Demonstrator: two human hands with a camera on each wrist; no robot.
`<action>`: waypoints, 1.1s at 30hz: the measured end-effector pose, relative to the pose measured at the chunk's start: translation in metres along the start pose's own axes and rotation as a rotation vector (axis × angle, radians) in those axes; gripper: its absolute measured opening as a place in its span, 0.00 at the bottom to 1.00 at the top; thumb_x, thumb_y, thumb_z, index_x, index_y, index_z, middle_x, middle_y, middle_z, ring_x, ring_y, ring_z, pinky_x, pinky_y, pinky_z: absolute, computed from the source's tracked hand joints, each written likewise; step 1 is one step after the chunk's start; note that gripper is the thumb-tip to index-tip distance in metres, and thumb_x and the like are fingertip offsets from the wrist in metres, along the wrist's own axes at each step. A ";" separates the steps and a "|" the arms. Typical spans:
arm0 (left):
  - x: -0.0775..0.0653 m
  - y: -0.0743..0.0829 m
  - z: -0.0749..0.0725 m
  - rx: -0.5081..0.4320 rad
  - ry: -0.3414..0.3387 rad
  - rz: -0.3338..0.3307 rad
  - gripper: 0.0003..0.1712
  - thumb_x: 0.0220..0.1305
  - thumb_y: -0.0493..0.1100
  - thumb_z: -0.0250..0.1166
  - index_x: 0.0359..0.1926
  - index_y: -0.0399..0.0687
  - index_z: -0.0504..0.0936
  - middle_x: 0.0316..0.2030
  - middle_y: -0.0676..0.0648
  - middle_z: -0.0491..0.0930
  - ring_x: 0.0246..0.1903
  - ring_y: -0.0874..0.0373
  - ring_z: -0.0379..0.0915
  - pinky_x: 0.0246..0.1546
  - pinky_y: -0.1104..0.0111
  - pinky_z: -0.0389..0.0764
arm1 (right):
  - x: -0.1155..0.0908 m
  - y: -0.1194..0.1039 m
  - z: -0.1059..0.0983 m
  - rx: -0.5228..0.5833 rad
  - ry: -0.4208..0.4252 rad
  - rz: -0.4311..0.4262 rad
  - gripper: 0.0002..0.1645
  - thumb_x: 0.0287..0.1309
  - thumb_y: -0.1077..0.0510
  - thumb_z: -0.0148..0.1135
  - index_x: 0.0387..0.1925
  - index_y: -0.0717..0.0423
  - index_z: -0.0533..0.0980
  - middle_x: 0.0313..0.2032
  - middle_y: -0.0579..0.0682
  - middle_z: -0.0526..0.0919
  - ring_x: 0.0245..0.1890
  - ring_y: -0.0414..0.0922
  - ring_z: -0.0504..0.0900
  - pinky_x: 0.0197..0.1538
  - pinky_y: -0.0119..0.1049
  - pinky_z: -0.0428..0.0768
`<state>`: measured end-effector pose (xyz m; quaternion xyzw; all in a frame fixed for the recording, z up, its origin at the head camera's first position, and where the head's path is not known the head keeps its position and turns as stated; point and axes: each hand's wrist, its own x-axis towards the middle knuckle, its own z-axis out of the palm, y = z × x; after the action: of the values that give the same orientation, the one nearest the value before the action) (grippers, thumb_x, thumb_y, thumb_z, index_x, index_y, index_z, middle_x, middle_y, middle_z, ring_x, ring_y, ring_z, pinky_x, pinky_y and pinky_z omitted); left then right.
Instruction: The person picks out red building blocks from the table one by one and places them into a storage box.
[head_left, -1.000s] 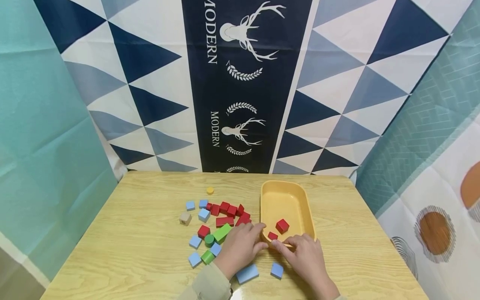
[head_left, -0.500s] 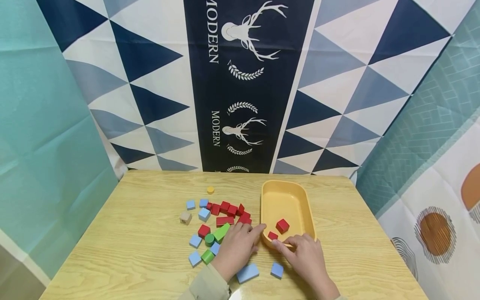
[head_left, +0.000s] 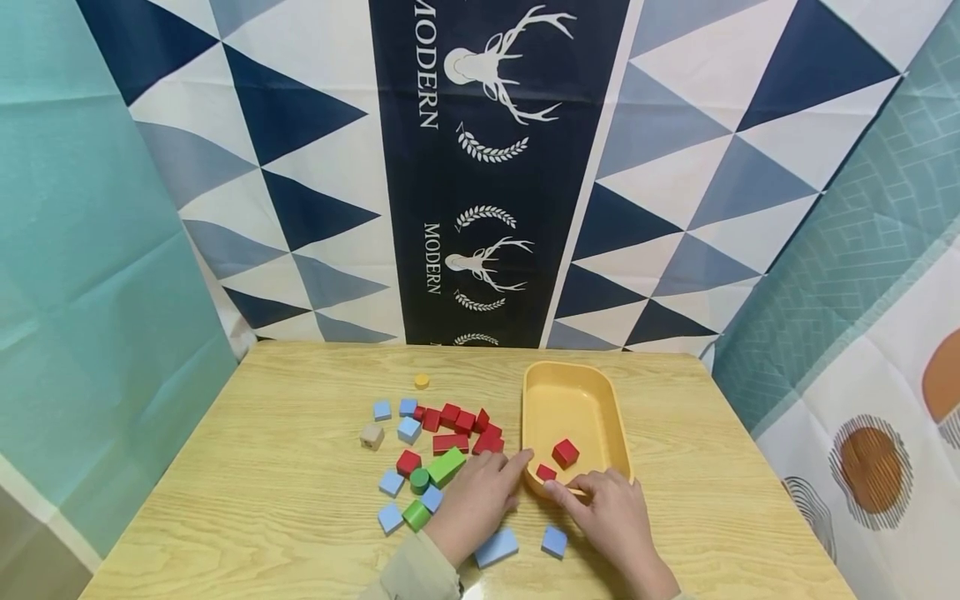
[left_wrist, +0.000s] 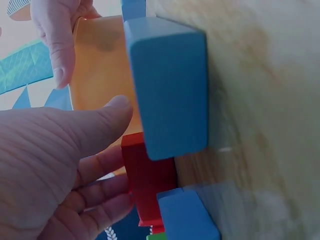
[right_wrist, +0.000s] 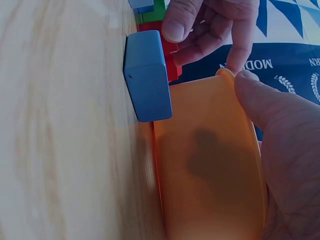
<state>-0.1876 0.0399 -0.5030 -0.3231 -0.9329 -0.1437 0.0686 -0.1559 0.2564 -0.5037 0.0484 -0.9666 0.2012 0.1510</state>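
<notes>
Touching tray (head_left: 617, 421) rim (near end): both hands.

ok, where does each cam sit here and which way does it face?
Head: worn on the head, looks forward and down at the table, blocks and orange tray; shows both hands and a sleeve.
Left wrist: low beside the left hand, looks along the table at a blue block and the tray; the right hand's fingers show too.
Right wrist: low beside the right hand, looks at the tray wall; left fingers show.
Shared: tray, both hands.
</notes>
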 end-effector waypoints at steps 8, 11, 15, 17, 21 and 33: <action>0.000 0.001 0.003 0.009 0.032 0.004 0.37 0.63 0.51 0.69 0.71 0.58 0.66 0.49 0.54 0.77 0.51 0.59 0.66 0.61 0.58 0.70 | 0.000 0.001 0.002 0.002 0.009 -0.007 0.24 0.51 0.27 0.65 0.20 0.39 0.85 0.25 0.37 0.85 0.29 0.40 0.71 0.34 0.47 0.68; 0.000 0.002 0.003 0.039 0.048 0.001 0.37 0.63 0.52 0.69 0.71 0.58 0.66 0.48 0.53 0.77 0.51 0.58 0.67 0.62 0.56 0.68 | 0.000 0.000 0.002 0.004 0.012 -0.008 0.24 0.50 0.27 0.65 0.20 0.39 0.85 0.25 0.37 0.85 0.28 0.40 0.71 0.33 0.46 0.67; 0.000 0.003 0.002 0.026 0.023 -0.001 0.38 0.64 0.52 0.68 0.72 0.58 0.65 0.47 0.54 0.77 0.48 0.60 0.69 0.60 0.59 0.71 | 0.000 0.000 0.001 0.009 0.019 -0.009 0.24 0.50 0.27 0.66 0.19 0.39 0.85 0.24 0.37 0.84 0.28 0.40 0.71 0.33 0.45 0.66; 0.000 0.003 0.002 0.018 0.017 0.006 0.38 0.64 0.52 0.68 0.72 0.57 0.64 0.47 0.54 0.77 0.48 0.61 0.68 0.58 0.61 0.74 | 0.000 0.000 0.000 0.011 0.019 -0.007 0.24 0.50 0.27 0.66 0.19 0.39 0.85 0.24 0.36 0.84 0.27 0.39 0.70 0.32 0.45 0.66; 0.000 0.003 0.002 0.034 0.031 0.032 0.38 0.64 0.51 0.68 0.72 0.55 0.65 0.48 0.54 0.77 0.50 0.60 0.66 0.59 0.61 0.73 | -0.001 0.000 0.000 0.010 0.016 -0.007 0.23 0.50 0.28 0.66 0.19 0.39 0.85 0.24 0.36 0.84 0.27 0.39 0.70 0.32 0.44 0.66; 0.001 0.000 0.004 0.025 0.034 0.027 0.38 0.64 0.51 0.69 0.72 0.58 0.65 0.47 0.55 0.78 0.49 0.60 0.68 0.61 0.58 0.70 | 0.000 0.001 0.001 0.006 0.010 -0.007 0.24 0.51 0.27 0.65 0.20 0.38 0.85 0.25 0.37 0.85 0.28 0.40 0.71 0.33 0.44 0.66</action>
<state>-0.1888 0.0423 -0.5067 -0.3323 -0.9289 -0.1366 0.0901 -0.1564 0.2572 -0.5055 0.0513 -0.9651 0.2036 0.1562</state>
